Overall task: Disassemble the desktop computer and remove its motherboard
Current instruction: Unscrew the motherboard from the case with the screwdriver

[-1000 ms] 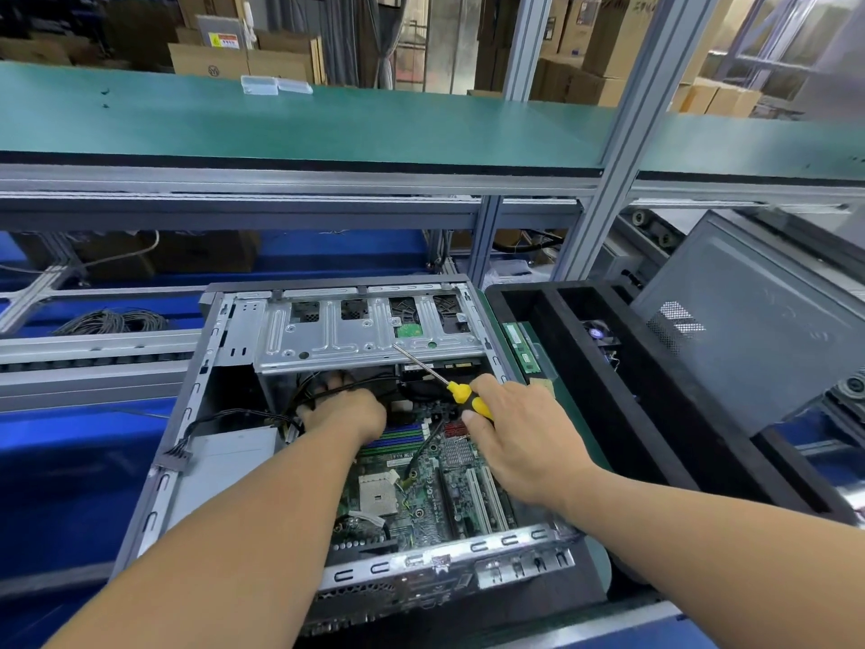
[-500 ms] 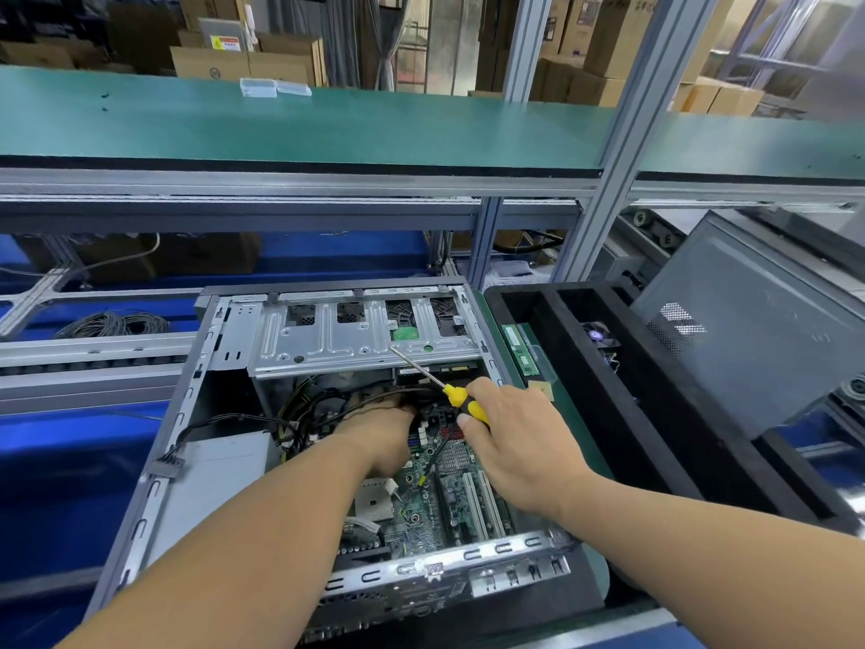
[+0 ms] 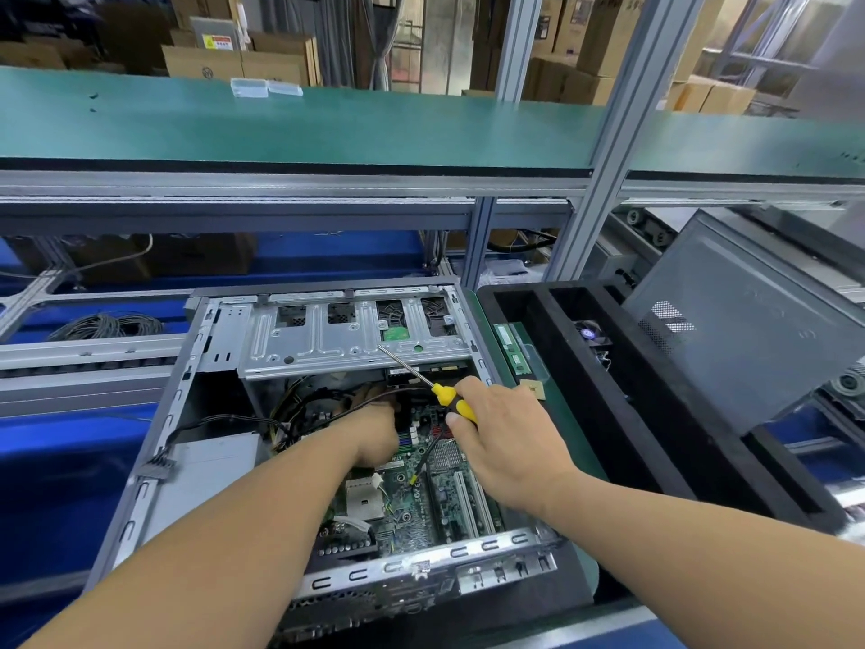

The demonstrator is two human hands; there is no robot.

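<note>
While the right hand [image 3: 508,442] grips a yellow screwdriver [image 3: 433,391], the left hand [image 3: 374,433] reaches among black cables [image 3: 309,405]; its finger posture cannot be told. Below both hands, the motherboard [image 3: 421,503] lies inside the open computer case [image 3: 154,461].

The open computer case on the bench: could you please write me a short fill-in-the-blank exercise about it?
1. The right hand grips a screwdriver with a ____ handle.
2. The left hand reaches inside the computer ____.
3. The motherboard is coloured ____.

Missing words: yellow; case; green
</note>
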